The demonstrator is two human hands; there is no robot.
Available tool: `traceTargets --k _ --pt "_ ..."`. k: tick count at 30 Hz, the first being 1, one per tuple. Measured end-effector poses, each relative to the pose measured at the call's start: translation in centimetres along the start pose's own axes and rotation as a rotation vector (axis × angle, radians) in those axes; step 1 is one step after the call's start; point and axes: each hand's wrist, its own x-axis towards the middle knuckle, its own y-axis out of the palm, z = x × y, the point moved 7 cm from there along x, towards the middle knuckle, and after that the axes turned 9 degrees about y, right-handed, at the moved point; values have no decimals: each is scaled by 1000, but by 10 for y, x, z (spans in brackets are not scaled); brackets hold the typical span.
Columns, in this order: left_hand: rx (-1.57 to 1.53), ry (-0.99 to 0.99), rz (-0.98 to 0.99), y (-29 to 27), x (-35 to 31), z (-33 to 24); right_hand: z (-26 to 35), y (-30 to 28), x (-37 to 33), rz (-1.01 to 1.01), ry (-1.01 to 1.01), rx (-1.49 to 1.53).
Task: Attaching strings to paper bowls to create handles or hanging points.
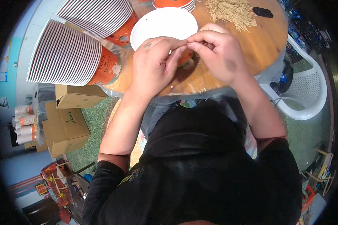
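My left hand (154, 65) and my right hand (219, 52) meet over the near edge of a round wooden table (266, 41). Their fingertips pinch together at one spot. Just under them a small orange cup (186, 58) shows between the two palms, mostly hidden by the fingers. Both hands seem to grip it at its top; whether something thin is also pinched is too small to tell. A white round plate (163, 24) lies right behind the hands.
Two long stacks of orange paper cups (69, 56) (101, 17) lie on their sides at the table's left. A heap of tan strands (231, 13) and a small black thing (263, 12) lie at the back. A white plastic chair (308, 90) stands right; cardboard boxes (65, 125) sit on the floor left.
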Motion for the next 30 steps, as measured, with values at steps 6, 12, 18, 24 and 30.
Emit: traceTargets --k 6,12,18,24,30 --pt "4 29 -22 0 -5 1 4 -5 7 -7 3 -22" --pt "58 138 95 3 -7 -2 15 -9 12 -80 -204 -123" --pt "-5 66 166 -1 -6 -5 19 -9 14 -88 -265 -171" --pt "-316 -169 281 -7 5 3 19 -7 13 -88 -342 -120" --pt "-525 -640 213 12 12 33 18 -6 11 -76 -335 -88"
